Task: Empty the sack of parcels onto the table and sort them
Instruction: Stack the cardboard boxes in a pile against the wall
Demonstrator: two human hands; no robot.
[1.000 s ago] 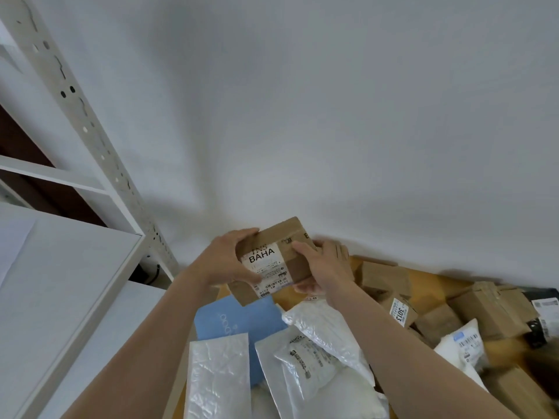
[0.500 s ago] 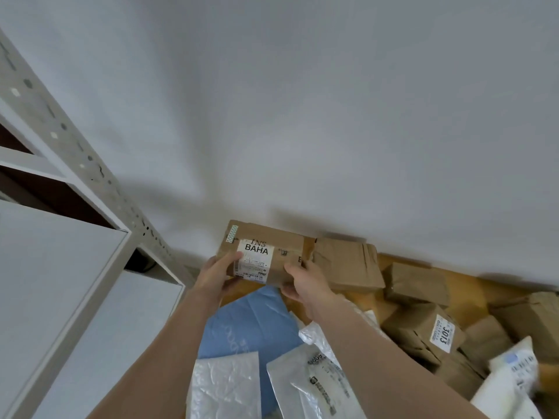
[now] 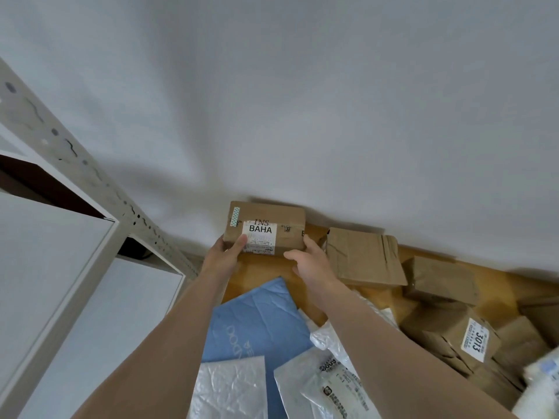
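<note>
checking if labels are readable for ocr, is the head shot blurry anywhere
Head view: the BAHA box label is sharp, the 3013 label legible; the shelf upright at left is smeared, its holes streaked; the white parcel at the lower right edge is blurred; soft shadows on the wall, no glare.

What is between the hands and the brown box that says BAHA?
Nothing visible. The left hand grips the BAHA box at its left end, and the right hand holds its right corner.
</note>
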